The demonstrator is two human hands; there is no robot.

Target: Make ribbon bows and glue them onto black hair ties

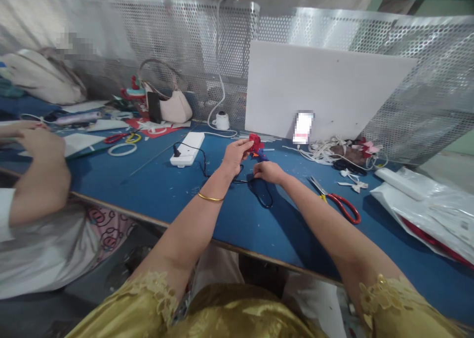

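Note:
My left hand (236,156) pinches a small red ribbon piece (256,141) between thumb and fingers, raised over the blue table; its exact shape is too small to make out. Close by on the right, my right hand (269,172) is closed round a blue hot glue gun (262,155), mostly covered by the fingers. An orange tip shows just below the red piece; whether the two touch, I cannot tell. A black cord (267,200) loops on the table under my right hand and runs left toward a white power strip (188,149).
Red-handled scissors (344,207) lie right of my right arm. Behind stand a white board (318,89) and a lit phone (302,127). White ribbon scraps (326,148) and a plastic bag (433,205) are at right. A co-worker's arm (42,170) works at left, near a handbag (174,106).

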